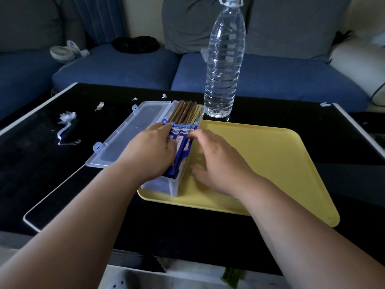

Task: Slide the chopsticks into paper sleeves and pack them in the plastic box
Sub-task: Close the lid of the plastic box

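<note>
A clear plastic box (174,187) stands on the left end of the yellow tray (260,155), its lid (129,132) folded open to the left. Several brown chopsticks (184,112) in blue-and-white paper sleeves (181,142) lie packed inside, bare ends pointing away from me. My left hand (152,151) lies over the left side of the sleeves, fingers resting on them. From the right, my right hand (216,161) reaches in and its fingertips touch the sleeves' right edge. Both hands cover the near part of the bundle.
A tall clear water bottle (224,65) stands just behind the tray's far edge. Torn white paper scraps (66,119) litter the black table (41,163) at left. A blue sofa (125,65) runs behind the table.
</note>
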